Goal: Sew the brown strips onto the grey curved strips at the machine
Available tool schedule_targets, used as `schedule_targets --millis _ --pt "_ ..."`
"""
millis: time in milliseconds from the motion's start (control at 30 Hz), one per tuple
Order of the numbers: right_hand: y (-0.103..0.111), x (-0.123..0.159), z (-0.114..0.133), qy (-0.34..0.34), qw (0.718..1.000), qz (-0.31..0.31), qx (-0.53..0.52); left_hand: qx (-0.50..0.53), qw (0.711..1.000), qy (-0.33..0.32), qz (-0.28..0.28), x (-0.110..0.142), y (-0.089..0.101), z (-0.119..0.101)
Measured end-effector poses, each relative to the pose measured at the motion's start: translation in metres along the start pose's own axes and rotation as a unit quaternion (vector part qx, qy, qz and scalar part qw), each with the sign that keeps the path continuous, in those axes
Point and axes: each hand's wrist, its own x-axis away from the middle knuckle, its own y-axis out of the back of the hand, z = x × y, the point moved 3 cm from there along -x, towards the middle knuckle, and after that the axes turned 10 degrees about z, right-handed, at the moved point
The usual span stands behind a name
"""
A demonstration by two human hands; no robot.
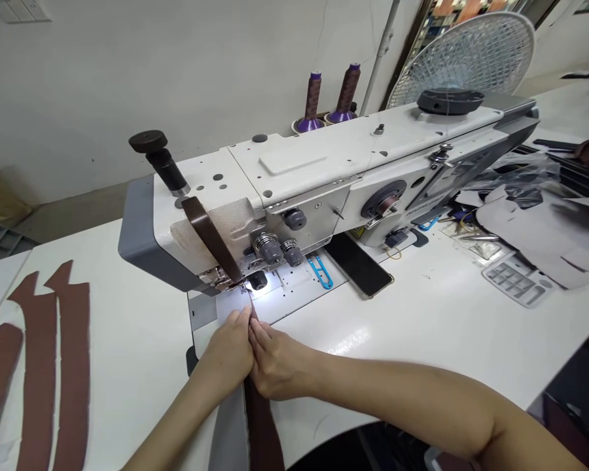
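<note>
Both my hands meet in front of the needle area of a white sewing machine [299,170]. A long brown strip of leather-like material [262,432] runs from the lap side up under my hands toward the lit presser foot. My left hand [230,350] pinches the strip's left edge with closed fingers. Close against it, my right hand [277,360] grips the strip from the right, thumb and fingertips together. A narrow dark brown band [212,239] hangs down the machine's head to the needle area. The needle tip itself is too small to make out.
Several brown cut pieces [71,366] lie on the table at left. A black phone [360,265] and a blue plastic tool [320,271] rest beside the machine bed. At right are a calculator [517,280] and pale scraps [535,229]. Two thread cones [347,91] and a fan [466,59] stand behind.
</note>
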Motion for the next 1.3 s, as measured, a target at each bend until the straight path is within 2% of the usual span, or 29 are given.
schedule_targets --millis 467,867,1067,1200,1300 --pt "-0.0049 -0.0013 -0.0001 -0.018 1.000 -0.021 -0.001 0.009 1.000 0.000 -0.014 -0.0001 0.0047 -0.0026" --pt "-0.0091 -0.0008 -0.0002 -0.011 1.000 0.018 -0.006 0.021 1.000 -0.014 -0.017 -0.0029 0.0078 -0.0025" --pt "-0.0047 -0.0023 -0.0021 -0.032 0.999 -0.030 -0.007 0.030 0.999 -0.016 -0.027 -0.0058 0.0089 0.0003" --pt "-0.0040 -0.0040 -0.0039 -0.034 0.999 -0.022 0.001 0.013 0.999 -0.019 -0.028 -0.0079 0.0078 0.0009" --pt "-0.0064 -0.0042 -0.0036 -0.031 0.999 -0.015 0.007 -0.042 0.999 -0.014 -0.027 -0.0063 0.0079 -0.0017"
